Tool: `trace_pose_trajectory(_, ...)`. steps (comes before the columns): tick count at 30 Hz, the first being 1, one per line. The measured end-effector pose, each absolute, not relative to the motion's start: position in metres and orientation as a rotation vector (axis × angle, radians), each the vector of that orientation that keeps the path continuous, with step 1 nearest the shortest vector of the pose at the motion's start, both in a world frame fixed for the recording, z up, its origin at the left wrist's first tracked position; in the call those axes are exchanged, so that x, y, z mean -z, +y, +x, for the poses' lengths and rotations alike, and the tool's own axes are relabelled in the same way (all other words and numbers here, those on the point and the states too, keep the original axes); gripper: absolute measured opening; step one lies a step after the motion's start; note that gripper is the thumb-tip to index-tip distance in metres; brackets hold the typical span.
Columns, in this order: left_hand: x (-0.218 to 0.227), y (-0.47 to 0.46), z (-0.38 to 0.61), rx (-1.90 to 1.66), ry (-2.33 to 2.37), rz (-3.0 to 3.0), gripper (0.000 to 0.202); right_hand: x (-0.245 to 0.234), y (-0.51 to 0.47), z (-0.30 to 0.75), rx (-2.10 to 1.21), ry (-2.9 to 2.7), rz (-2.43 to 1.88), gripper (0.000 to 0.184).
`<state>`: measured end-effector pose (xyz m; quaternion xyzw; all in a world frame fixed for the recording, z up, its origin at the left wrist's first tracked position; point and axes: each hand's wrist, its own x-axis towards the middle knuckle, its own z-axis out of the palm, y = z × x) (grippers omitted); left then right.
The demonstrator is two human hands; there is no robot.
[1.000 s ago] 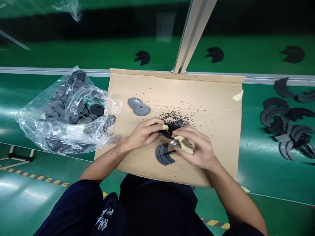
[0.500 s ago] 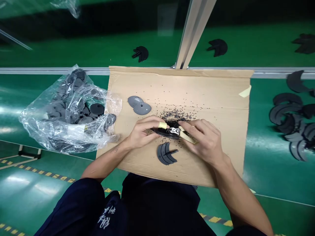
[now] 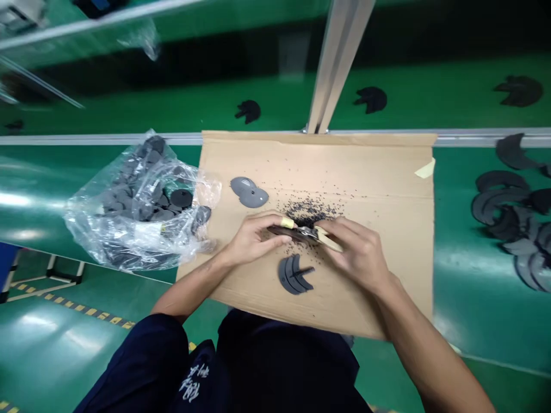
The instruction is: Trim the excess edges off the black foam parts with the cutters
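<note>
The left hand (image 3: 258,240) makes a pinch. The right hand (image 3: 359,249) is curled inward. Both forearms (image 3: 198,284) pass over near corners of the cardboard (image 3: 387,172).

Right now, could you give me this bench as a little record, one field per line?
Left hand: holds a dark part; yellow wrap on one finger
Right hand: holds pliers, metal end at the part
Surface: cardboard on a green bench
Scattered beyond the hands: black bits
Nearer the body: curved piece
Left side: clear bag of dark discs
Right side: pile of curved parts
Unclear: whether the pliers are touching the part
</note>
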<state>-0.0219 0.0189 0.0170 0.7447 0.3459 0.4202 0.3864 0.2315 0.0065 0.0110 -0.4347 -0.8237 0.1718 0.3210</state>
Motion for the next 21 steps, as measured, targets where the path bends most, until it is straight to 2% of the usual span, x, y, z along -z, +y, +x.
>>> trace_pose_trajectory(2,-0.037,0.024,-0.040,-0.940,0.964,1.956,0.020,-0.009,0.011,0.235,-0.468,-2.135,-1.108,0.023)
trace_pose_trajectory(4,-0.063,0.042,-0.066,-0.807,1.026,2.120,0.023,-0.007,0.017,0.239,-0.333,-2.159,-1.127,0.026)
trace_pose_trajectory(9,-0.108,0.152,-0.139,-0.397,1.434,2.577,0.023,0.000,0.028,0.244,-0.034,-2.234,-1.139,0.022)
trace_pose_trajectory(14,-0.083,0.262,-0.175,-0.217,2.010,2.424,0.040,0.000,0.033,0.253,-0.006,-2.209,-1.231,0.025)
trace_pose_trajectory(18,-0.056,0.280,-0.201,-0.171,2.069,2.313,0.037,0.002,0.037,0.260,-0.005,-2.166,-1.305,0.026)
trace_pose_trajectory(21,-0.053,0.276,-0.221,-0.178,2.051,2.284,0.029,0.004,0.037,0.261,0.011,-2.165,-1.361,0.026)
